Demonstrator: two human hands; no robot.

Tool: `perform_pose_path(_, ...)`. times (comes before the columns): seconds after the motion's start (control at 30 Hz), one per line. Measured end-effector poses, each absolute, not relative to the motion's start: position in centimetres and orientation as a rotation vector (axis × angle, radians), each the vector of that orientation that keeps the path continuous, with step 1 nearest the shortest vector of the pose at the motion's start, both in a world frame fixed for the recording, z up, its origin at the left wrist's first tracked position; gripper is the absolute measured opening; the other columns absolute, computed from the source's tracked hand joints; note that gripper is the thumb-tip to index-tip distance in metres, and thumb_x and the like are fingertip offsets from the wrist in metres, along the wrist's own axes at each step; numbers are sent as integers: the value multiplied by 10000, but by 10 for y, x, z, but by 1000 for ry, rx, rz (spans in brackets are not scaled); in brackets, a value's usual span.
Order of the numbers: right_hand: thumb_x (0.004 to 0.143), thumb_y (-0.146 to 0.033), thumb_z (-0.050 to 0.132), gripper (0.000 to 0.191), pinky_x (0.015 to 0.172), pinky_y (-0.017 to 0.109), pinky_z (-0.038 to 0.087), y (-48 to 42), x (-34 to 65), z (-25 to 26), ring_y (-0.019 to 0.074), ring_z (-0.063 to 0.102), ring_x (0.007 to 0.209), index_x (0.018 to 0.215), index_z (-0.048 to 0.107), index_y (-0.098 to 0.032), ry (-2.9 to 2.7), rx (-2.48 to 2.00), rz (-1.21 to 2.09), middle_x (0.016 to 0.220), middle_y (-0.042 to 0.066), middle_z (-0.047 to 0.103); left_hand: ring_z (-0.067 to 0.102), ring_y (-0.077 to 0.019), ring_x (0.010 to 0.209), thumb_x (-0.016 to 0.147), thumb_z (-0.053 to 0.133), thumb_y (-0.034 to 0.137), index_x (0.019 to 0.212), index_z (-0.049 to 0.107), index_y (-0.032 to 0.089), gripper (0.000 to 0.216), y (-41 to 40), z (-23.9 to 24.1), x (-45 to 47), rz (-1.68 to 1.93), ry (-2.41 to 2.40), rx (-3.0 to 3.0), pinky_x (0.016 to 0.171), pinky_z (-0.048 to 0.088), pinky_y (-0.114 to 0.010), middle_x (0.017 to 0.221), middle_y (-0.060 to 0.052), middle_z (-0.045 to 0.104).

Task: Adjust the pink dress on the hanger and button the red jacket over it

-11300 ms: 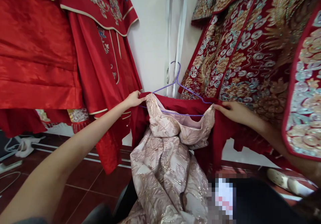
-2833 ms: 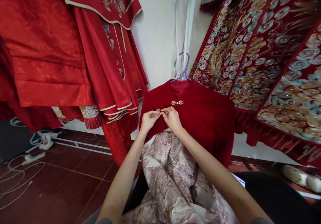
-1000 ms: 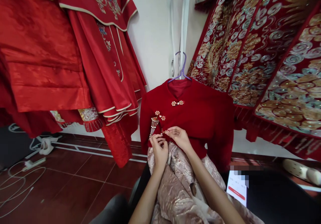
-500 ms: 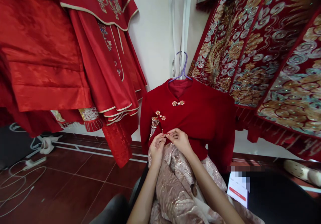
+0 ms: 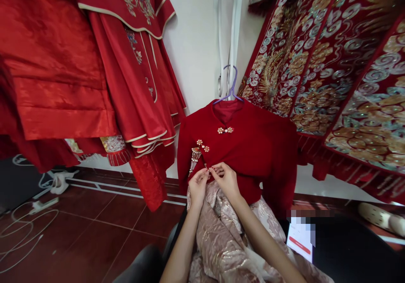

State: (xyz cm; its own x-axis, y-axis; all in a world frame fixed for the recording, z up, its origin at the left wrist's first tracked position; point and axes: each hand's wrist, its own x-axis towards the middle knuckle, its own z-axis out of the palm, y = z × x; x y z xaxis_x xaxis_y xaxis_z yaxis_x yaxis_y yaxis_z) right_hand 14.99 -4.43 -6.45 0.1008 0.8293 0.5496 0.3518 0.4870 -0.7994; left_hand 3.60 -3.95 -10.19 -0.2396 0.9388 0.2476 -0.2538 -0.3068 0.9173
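Note:
A dark red velvet jacket [image 5: 243,152] hangs on a purple hanger [image 5: 233,89] in front of me. A gold flower-shaped frog button with pearls [image 5: 225,130] sits below its collar. A second such frog button [image 5: 203,146] is on the slanted front edge, with a beaded tassel [image 5: 195,155] beside it. Lower on that edge, my left hand [image 5: 199,185] and my right hand [image 5: 225,179] meet, fingertips pinched together at a small fastening mostly hidden by the fingers. Under my wrists, a pinkish metallic skirt [image 5: 215,240] spreads below the jacket.
Plain red garments [image 5: 63,72] hang at left and heavily embroidered ones [image 5: 316,72] at right. A lit phone [image 5: 299,243] lies on a black surface [image 5: 348,249]. White cables [image 5: 28,224] and a power strip [image 5: 43,205] lie on the tiled floor. White straps [image 5: 233,29] hang behind the hanger.
My fingertips have drawn slightly closer together and cover more of the small fastening. The jacket and surroundings stay in place.

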Motion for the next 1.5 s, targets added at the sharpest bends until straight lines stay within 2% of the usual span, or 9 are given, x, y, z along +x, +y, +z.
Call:
perform_pose_path(0.2,842,-342,553,166,648,287,530,-42,148,-68,171,621,708,842,603,-183,-1490,-1111,423,799,56,650,666,-175,819,703,691,297,906,695,137,259,-30,-104,35,1737,1024,1169,831,528,-337,899,-77,722)
perform_pose_path(0.47,832,-344,565,165,603,271,518,-41,144,-69,156,600,662,816,589,-182,-1447,-1134,382,776,44,627,649,-144,775,696,683,227,857,683,137,185,-25,-105,32,1736,971,1253,783,515,-271,863,-62,702)
perform_pose_path(0.63,876,-380,516,196,597,257,512,-47,145,-72,145,602,677,915,535,-189,-1273,-1035,471,817,44,617,639,-133,752,739,680,287,1036,600,159,333,-34,-104,31,1748,877,1154,735,534,-273,842,-32,644)
perform_pose_path(0.87,884,-350,504,169,599,242,493,-47,147,-74,135,586,690,885,538,-184,-1281,-1017,451,816,36,603,635,-134,780,802,628,347,1085,631,172,333,-41,-105,31,1755,944,1237,782,529,-283,934,-52,642)
perform_pose_path(1.03,857,-305,532,135,598,239,485,-47,146,-74,130,575,675,843,581,-180,-1389,-1028,406,789,27,609,626,-147,846,790,653,349,1029,643,163,303,-36,-110,31,1759,956,1270,825,509,-290,977,-69,659)
perform_pose_path(1.33,795,-261,594,83,568,226,488,-49,145,-72,125,574,662,829,607,-187,-1469,-1002,383,805,25,608,629,-135,867,768,684,308,958,631,166,243,-37,-107,32,1783,872,1203,837,492,-263,952,-50,662)
perform_pose_path(1.5,783,-240,592,64,564,225,489,-49,145,-73,124,577,656,820,606,-190,-1473,-1007,377,808,24,613,641,-151,860,750,698,314,941,646,155,253,-38,-107,33,1793,900,1162,838,504,-288,926,-62,679)
